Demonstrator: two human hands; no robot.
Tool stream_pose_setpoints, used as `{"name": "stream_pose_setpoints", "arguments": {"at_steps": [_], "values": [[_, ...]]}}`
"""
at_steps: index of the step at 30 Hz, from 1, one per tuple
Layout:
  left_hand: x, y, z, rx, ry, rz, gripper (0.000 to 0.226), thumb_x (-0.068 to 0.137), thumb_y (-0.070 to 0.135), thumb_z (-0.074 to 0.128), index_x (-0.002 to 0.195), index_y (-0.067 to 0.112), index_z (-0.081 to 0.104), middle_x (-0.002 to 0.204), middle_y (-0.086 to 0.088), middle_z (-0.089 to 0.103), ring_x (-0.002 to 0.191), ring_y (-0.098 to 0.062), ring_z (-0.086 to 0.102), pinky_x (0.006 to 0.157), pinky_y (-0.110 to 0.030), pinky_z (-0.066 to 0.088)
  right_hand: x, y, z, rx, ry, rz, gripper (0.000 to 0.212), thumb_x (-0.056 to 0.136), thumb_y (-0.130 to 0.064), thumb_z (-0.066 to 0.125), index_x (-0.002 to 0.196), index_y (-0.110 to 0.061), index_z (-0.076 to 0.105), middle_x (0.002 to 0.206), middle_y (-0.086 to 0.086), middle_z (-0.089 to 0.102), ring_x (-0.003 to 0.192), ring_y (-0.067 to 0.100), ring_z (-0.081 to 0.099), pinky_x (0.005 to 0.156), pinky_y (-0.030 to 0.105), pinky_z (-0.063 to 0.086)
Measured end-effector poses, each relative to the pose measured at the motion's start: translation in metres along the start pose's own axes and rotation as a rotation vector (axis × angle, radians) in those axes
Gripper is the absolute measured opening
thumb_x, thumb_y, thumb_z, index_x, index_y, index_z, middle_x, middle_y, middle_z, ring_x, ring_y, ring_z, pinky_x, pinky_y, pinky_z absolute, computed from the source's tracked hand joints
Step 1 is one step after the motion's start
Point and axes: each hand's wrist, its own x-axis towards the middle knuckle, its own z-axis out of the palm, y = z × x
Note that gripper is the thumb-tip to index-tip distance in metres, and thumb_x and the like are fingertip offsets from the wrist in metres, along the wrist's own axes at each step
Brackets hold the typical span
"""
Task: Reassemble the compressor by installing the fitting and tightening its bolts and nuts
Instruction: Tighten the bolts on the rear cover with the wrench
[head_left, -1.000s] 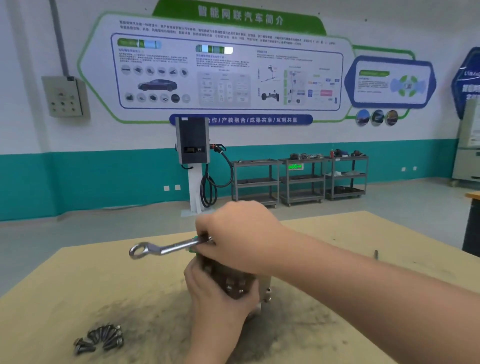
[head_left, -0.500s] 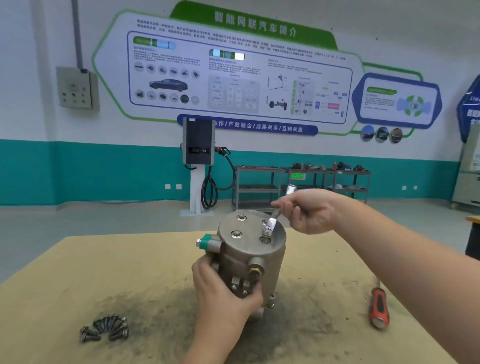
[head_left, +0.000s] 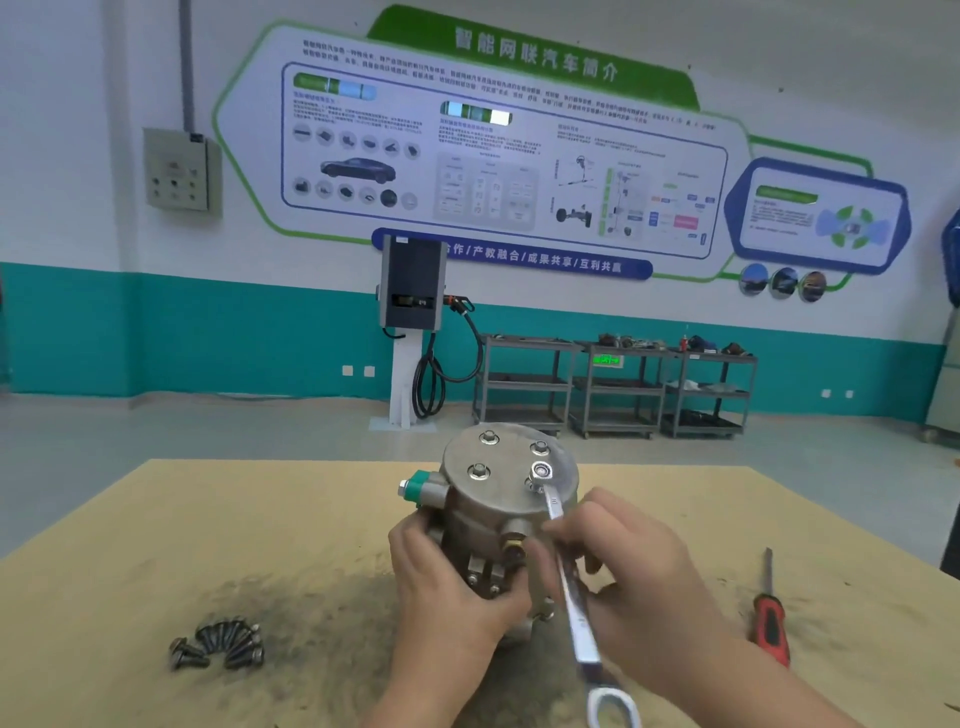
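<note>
Compressor: my compressor (head_left: 498, 519) stands on end at the centre of the frame, on the table (head_left: 156, 545), its round end plate facing up.
Left hand: my left hand (head_left: 447, 587) wraps the lower side of the body, fingers curled round it.
Right hand: my right hand (head_left: 628, 566) grips the wrench (head_left: 569, 582) mid-shank, fingers closed round it.
Wrench: one ring end sits over the bolt (head_left: 540, 472) on the right of the end plate; the shank slopes down toward the lower edge of the frame.
Fitting: the green-capped fitting (head_left: 421, 486) juts from the upper left of the body.
Loose bolts: a heap of dark bolts (head_left: 223, 644) lies lower left, well apart.
Screwdriver: a red-handled screwdriver (head_left: 771, 618) lies at lower right.
</note>
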Motion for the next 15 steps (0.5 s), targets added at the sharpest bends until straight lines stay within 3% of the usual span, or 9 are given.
{"name": "stream_pose_setpoints", "arguments": {"at_steps": [2,4,5,8,12,13,15], "values": [[0.004,-0.004,0.002,0.006,-0.006,-0.039,0.080,0.056,0.050,0.079,0.117,0.014,0.040,0.112,0.000,0.042,0.103,-0.028,0.055,0.084,-0.044,0.052,0.021,-0.008,0.005,-0.247,-0.173,-0.136,0.014,0.077,-0.024,0.064,0.071,-0.018,0.052,0.058,-0.002,0.047,0.046,0.021,0.043,0.037,0.024,0.030],[0.009,-0.006,0.002,0.088,-0.065,-0.025,0.076,0.051,0.025,0.089,0.113,0.009,0.046,0.101,-0.011,0.054,0.099,-0.028,0.056,0.083,-0.042,0.051,0.051,-0.020,0.012,-0.386,-0.359,-0.109,0.023,0.077,-0.026,0.064,0.077,-0.026,0.041,0.057,-0.007,0.045,0.046,0.015,0.040,0.040,0.020,0.018],[0.009,-0.007,0.003,0.095,-0.077,-0.011,0.081,0.046,0.017,0.091,0.114,0.007,0.047,0.100,-0.013,0.055,0.099,-0.028,0.056,0.083,-0.041,0.050,0.066,-0.024,0.017,-0.388,-0.471,-0.046,0.022,0.083,-0.028,0.062,0.078,-0.026,0.041,0.060,-0.008,0.046,0.050,0.012,0.042,0.043,0.021,0.022],[0.008,-0.004,0.002,0.022,-0.065,-0.007,0.087,0.045,0.012,0.092,0.117,0.000,0.045,0.109,-0.015,0.049,0.101,-0.030,0.055,0.086,-0.044,0.052,0.105,-0.013,0.033,-0.376,-0.653,0.202,0.023,0.084,-0.036,0.064,0.079,-0.016,0.056,0.072,0.001,0.058,0.068,0.021,0.055,0.056,0.029,0.046],[0.003,-0.005,0.002,0.011,-0.057,0.037,0.082,0.051,0.017,0.090,0.114,0.020,0.036,0.107,0.013,0.030,0.102,-0.017,0.049,0.085,-0.033,0.047,0.142,0.026,0.041,-0.290,-0.756,0.585,0.021,0.085,-0.009,0.056,0.064,-0.009,0.052,0.058,0.003,0.052,0.052,0.018,0.048,0.044,0.022,0.037],[0.003,-0.007,0.001,0.010,-0.048,0.047,0.085,0.052,0.016,0.090,0.115,0.023,0.033,0.101,0.016,0.027,0.102,-0.013,0.045,0.085,-0.030,0.044,0.144,0.038,0.038,-0.203,-0.768,0.730,0.020,0.087,-0.006,0.054,0.067,-0.006,0.055,0.057,0.005,0.052,0.048,0.016,0.045,0.041,0.021,0.035],[0.003,-0.008,0.000,0.019,-0.038,0.060,0.085,0.051,0.015,0.090,0.115,0.022,0.033,0.101,0.014,0.026,0.100,-0.009,0.041,0.084,-0.027,0.039,0.138,0.064,0.024,0.225,-0.697,1.123,0.019,0.092,-0.002,0.052,0.074,-0.003,0.055,0.053,0.004,0.049,0.041,0.011,0.040,0.036,0.016,0.030]]}}
